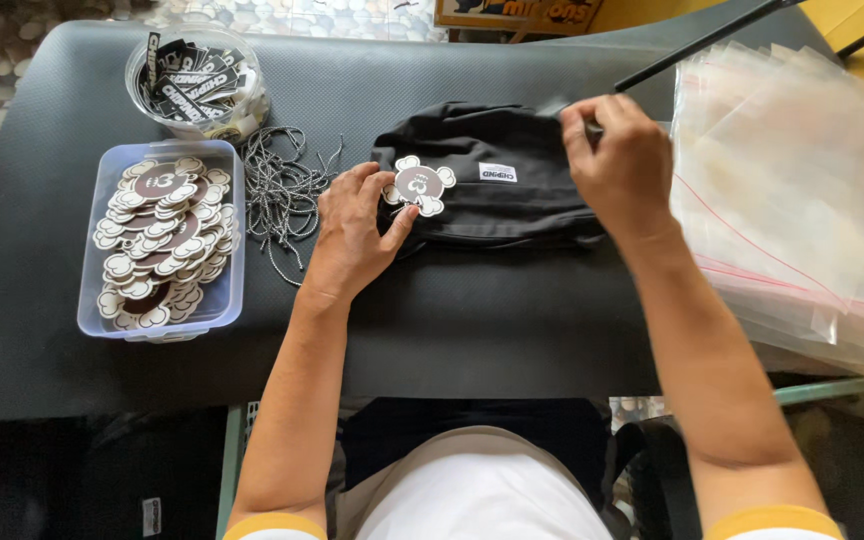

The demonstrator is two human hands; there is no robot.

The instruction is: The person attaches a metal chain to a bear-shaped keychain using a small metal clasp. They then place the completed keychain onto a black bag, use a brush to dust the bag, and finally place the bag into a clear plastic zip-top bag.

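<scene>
A black cap (497, 190) is lying mid-worktop, the left hand (352, 235) pinching a flower-shaped tag (419, 185) against it, the right hand (617, 165) gripping its rim (bags (792, 190) waiting at three o'clock, unfilled).

A tub (222, 310) of cutout tags, a round bowl (137, 85) of labels, loose cords (282, 190), stacked clear bags (792, 190).

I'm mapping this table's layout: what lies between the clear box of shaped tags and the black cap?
In the head view, a loose pile of cords lies between the clear box and the black cap; the left hand also rests there.
</scene>
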